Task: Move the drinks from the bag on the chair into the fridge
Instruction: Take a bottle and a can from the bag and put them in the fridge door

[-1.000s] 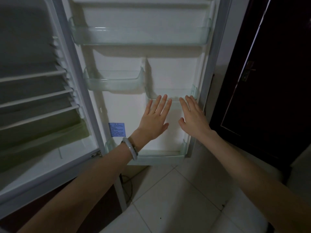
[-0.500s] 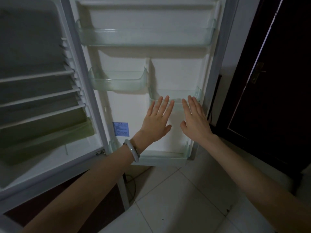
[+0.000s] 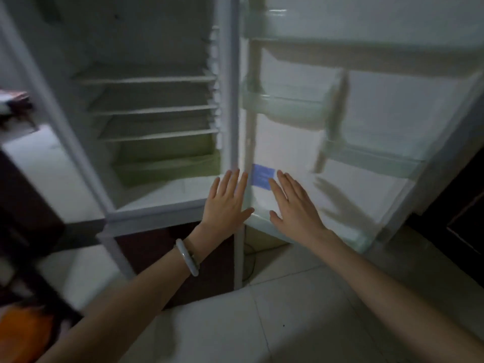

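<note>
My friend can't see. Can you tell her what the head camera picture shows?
Two empty, open hands, left hand and right hand, reach toward an open fridge with bare shelves. Its door is swung wide, and its racks look bare. The picture is blurry.

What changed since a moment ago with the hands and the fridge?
The view swung left, so the fridge shelves and something orange at the lower left now show. The left hand and right hand stay flat, open and empty, now by the blue sticker. Nothing was grabbed. The door stays open.

The fridge (image 3: 162, 106) stands open — white, unlit, its wire shelves bare.
</note>
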Demonstrator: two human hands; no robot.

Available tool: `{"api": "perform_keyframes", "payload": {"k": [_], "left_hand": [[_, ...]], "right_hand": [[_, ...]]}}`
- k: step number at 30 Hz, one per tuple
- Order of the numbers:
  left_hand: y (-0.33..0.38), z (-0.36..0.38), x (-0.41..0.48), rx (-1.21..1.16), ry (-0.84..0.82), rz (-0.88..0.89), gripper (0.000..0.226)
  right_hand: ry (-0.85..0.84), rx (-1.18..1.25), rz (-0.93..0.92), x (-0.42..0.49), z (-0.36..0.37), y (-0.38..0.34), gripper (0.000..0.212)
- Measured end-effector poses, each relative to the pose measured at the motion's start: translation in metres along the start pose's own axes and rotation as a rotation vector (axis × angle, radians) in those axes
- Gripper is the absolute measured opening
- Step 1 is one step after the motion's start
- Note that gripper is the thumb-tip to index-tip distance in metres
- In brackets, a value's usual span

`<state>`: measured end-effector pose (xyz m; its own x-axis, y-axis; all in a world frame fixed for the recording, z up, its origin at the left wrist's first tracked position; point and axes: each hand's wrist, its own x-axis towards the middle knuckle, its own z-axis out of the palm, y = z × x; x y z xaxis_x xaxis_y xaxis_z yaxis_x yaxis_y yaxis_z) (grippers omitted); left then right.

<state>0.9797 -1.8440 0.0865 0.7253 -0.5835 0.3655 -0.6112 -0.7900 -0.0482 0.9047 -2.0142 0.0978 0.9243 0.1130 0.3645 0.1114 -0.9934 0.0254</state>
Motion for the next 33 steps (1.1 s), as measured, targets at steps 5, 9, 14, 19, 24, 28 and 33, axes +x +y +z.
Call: {"api": "perform_keyframes", "payload": {"k": [5, 9, 14, 19, 24, 28, 33], "left_hand": [[-0.076, -0.005, -0.081, 0.096, -0.079, -0.239, 0.087], [-0.134, -0.021, -0.151, 0.119, -0.101, -0.419, 0.091], [-0.201, -0.035, -0.238, 0.19, -0.145, -0.569, 0.093], [-0.26, -0.046, -0.318, 0.203, -0.163, -0.728, 0.091], [-0.305, -0.057, -0.388, 0.168, -0.221, -0.823, 0.09], [-0.338, -0.052, -0.438, 0.174, -0.258, -0.894, 0.087], [-0.373, -0.035, -0.486, 0.178, -0.311, -1.052, 0.09]], "right_hand": [[-0.041, 0.114, -0.214, 0.042, 0.03, -0.098, 0.079], [-0.076, 0.207, -0.401, 0.063, 0.048, -0.184, 0.078], [-0.114, 0.287, -0.56, 0.076, 0.062, -0.294, 0.081], [-0.156, 0.333, -0.65, 0.08, 0.075, -0.396, 0.084], [-0.208, 0.426, -0.735, 0.077, 0.092, -0.479, 0.078], [-0.274, 0.428, -0.79, 0.076, 0.11, -0.527, 0.078], [-0.336, 0.396, -0.879, 0.087, 0.137, -0.58, 0.077]]}}
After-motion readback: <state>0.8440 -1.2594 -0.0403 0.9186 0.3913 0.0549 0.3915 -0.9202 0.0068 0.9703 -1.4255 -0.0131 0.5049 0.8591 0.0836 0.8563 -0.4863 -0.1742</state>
